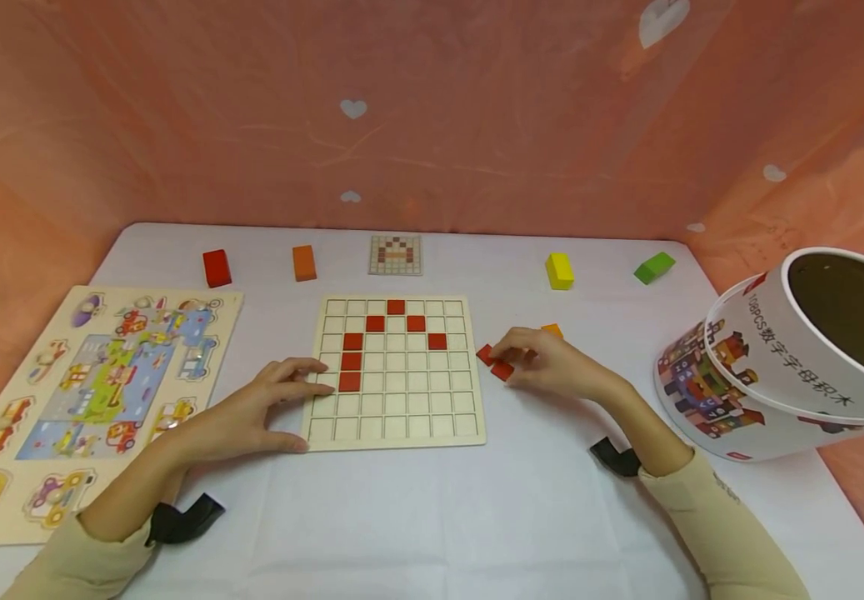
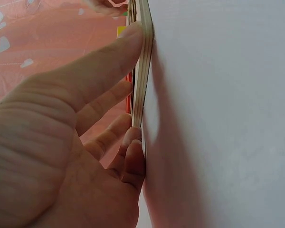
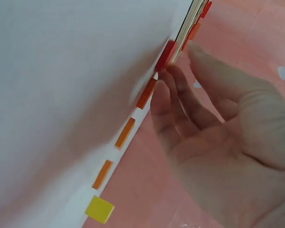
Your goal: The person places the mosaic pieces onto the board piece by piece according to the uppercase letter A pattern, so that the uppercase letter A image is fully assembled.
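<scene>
The pale wooden grid board (image 1: 417,408) lies on the white table, with several red square tiles (image 1: 352,361) set in an arch-like pattern. Along its left edge rests my left hand (image 1: 259,412): two fingertips lie at the rim and the thumb at the near left corner. In the left wrist view the thumb (image 2: 118,50) presses against the board's layered edge. Right of the board, my right hand (image 1: 547,362) bends thumb and fingers around a loose red tile (image 1: 502,370). Another red tile (image 1: 485,354) lies beside it, nearer the board.
A small pattern card (image 1: 396,255) lies behind the board. Red (image 1: 217,268), orange (image 1: 304,262), yellow (image 1: 560,272) and green (image 1: 654,268) blocks stand along the back. A vehicle puzzle (image 1: 229,321) is at left, a big white bucket (image 1: 769,417) at right. An orange piece (image 1: 552,330) shows behind my right hand.
</scene>
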{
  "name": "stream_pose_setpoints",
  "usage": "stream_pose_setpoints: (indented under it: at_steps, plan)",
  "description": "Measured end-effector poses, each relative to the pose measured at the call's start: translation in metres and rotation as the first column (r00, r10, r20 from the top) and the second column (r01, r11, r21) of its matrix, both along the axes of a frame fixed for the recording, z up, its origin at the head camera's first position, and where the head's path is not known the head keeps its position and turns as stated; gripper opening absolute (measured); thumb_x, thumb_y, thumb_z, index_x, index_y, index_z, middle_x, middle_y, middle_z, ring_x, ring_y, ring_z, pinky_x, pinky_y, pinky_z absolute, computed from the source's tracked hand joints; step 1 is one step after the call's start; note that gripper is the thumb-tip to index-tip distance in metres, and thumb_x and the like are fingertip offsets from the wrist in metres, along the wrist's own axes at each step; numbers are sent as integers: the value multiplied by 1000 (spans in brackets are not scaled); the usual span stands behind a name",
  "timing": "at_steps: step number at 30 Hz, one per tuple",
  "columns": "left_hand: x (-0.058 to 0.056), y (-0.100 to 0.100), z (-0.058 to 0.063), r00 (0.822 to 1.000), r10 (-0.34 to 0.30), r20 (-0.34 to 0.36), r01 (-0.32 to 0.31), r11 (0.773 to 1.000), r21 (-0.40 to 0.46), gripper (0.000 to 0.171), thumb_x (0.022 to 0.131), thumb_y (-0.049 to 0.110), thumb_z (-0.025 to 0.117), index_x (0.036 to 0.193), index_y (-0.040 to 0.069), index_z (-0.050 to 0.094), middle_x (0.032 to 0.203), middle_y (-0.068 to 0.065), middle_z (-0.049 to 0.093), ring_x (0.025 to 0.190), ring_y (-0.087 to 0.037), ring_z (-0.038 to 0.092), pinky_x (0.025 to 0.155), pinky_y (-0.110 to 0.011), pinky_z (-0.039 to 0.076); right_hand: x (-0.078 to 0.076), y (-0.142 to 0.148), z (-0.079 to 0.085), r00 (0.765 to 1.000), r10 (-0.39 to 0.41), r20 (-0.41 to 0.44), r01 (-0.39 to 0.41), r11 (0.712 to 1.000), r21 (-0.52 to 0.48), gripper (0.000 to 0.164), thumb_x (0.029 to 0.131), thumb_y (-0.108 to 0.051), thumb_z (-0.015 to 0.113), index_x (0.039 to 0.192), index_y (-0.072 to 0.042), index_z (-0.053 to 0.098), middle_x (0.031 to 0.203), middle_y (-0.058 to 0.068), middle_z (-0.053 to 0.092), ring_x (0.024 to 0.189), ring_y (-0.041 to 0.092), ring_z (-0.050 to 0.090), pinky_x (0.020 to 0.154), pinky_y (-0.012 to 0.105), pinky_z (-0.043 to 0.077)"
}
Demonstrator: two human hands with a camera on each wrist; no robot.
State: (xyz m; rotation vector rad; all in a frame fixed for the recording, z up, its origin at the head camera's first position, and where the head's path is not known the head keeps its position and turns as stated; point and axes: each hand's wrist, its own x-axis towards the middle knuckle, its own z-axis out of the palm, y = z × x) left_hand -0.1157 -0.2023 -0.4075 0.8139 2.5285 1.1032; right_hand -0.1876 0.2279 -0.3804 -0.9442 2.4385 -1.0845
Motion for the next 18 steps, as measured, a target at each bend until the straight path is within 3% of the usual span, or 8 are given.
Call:
stream_pose_setpoints:
  at_steps: [7, 18]
  plan:
    - [1, 0, 0, 1000, 3, 10, -3, 1000, -1, 61, 79, 27, 85, 134, 14, 64, 149, -7, 38, 139, -34, 27, 107, -63, 27, 2, -3, -3, 997, 61, -43, -55, 991, 118, 30, 82, 12, 69, 107, -5, 72, 96, 1, 60, 87, 19, 52, 76, 28, 47]
    - [0, 0, 1, 1000, 0, 10, 0, 1000, 5, 60, 79, 28, 85, 134, 14, 63, 149, -6, 38, 138, -34, 27, 107, -63, 28, 6, -4, 0, 995, 95, 41, -100, 986, 136, 20, 85, 4, 73, 98, -8, 65, 89, -2, 58, 79, 17, 53, 70, 26, 47]
